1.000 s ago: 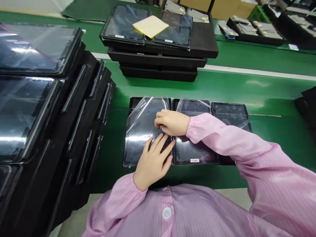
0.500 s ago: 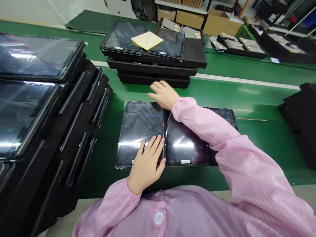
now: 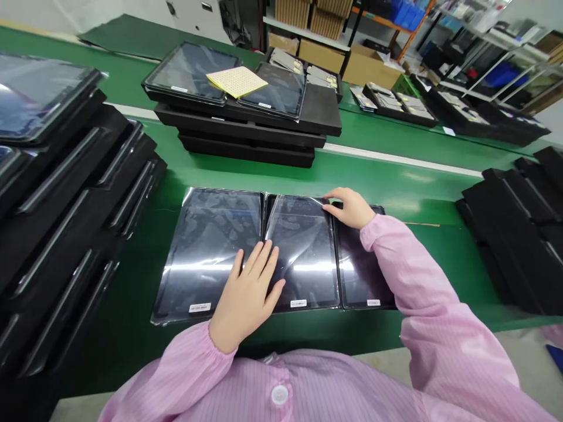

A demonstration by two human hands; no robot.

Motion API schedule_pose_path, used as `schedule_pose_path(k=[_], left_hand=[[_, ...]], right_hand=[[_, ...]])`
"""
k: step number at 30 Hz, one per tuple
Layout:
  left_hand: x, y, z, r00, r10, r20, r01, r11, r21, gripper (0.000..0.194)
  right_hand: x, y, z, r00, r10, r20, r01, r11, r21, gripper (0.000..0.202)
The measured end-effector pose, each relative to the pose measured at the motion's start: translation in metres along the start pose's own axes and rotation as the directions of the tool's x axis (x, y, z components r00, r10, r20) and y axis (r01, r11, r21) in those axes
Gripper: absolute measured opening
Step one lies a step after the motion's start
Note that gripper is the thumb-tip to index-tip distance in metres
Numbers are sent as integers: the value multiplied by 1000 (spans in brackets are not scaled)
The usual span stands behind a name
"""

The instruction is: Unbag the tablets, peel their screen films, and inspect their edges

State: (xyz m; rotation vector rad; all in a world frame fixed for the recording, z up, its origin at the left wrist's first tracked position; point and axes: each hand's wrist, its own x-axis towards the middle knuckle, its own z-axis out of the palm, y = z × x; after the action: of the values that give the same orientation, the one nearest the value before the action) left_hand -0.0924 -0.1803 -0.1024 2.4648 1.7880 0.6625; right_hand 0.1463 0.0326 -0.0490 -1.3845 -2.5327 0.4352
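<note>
Three dark tablet screens lie side by side on the green bench: a left screen, a middle screen and a right screen. My left hand rests flat, fingers spread, across the edge between the left and middle screens. At the far right corner of the middle screen, my right hand pinches clear protective film between thumb and forefinger. The film looks creased, partly raised off the glass. White labels show along the near edges of the screens.
Black trays holding screens are stacked high on my left. Behind the screens, more black trays carry two screens and a yellow dotted sheet. Another black tray stack stands at right. Parts trays sit farther back.
My right hand has moved from above the gap between the left and middle screens to the middle screen's far right corner and closed on the film. My left hand stays flat. The view has shifted.
</note>
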Motion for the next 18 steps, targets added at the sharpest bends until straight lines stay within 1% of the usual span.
schedule_pose_path(k=[3, 5, 7, 8, 9, 10, 11, 12, 13, 14, 15, 17, 18], left_hand=[[-10, -3, -3, 995, -77, -62, 78, 997, 9, 66], [-17, -5, -5, 987, -134, -86, 137, 990, 26, 77], [-22, -8, -6, 982, -171, -80, 175, 983, 49, 85], [-24, -10, -6, 981, -181, -68, 185, 981, 56, 87], [-26, -11, -6, 981, -184, -53, 187, 981, 57, 88], [-27, -11, -6, 982, -188, -36, 189, 980, 53, 88], [-28, -12, -6, 981, -193, -18, 193, 980, 47, 88], [-29, -12, -6, 980, -198, 0, 198, 979, 43, 87], [-29, -12, -6, 979, -202, 15, 201, 979, 42, 87], [-29, -11, -7, 979, -201, 28, 200, 979, 44, 86], [-29, -10, -7, 980, -195, 37, 193, 980, 48, 85], [-30, -8, -7, 984, -172, 42, 170, 984, 53, 85], [-30, -8, -7, 986, -160, 41, 158, 986, 54, 86]], right_hand=[[-12, -16, 9, 999, -13, -42, 16, 998, 65, 17], [-27, -33, 7, 998, -52, -17, 54, 990, 133, 18], [-50, -51, -3, 988, -136, 74, 114, 963, 246, 16], [-62, -57, -11, 967, -207, 147, 150, 932, 329, 15], [-75, -60, -20, 911, -302, 279, 134, 860, 493, 14], [-87, -61, -30, 828, -407, 387, 87, 774, 627, 15], [-97, -58, -40, 727, -501, 470, 22, 701, 713, 17], [-106, -54, -50, 632, -571, 524, -56, 641, 765, 20], [-114, -47, -59, 574, -601, 556, -116, 613, 782, 25], [-119, -40, -66, 556, -600, 575, -160, 601, 783, 30], [-124, -33, -72, 560, -581, 591, -189, 605, 774, 36], [-129, -24, -80, 584, -530, 615, -217, 628, 747, 46], [-129, -22, -82, 584, -518, 625, -224, 638, 737, 50]])
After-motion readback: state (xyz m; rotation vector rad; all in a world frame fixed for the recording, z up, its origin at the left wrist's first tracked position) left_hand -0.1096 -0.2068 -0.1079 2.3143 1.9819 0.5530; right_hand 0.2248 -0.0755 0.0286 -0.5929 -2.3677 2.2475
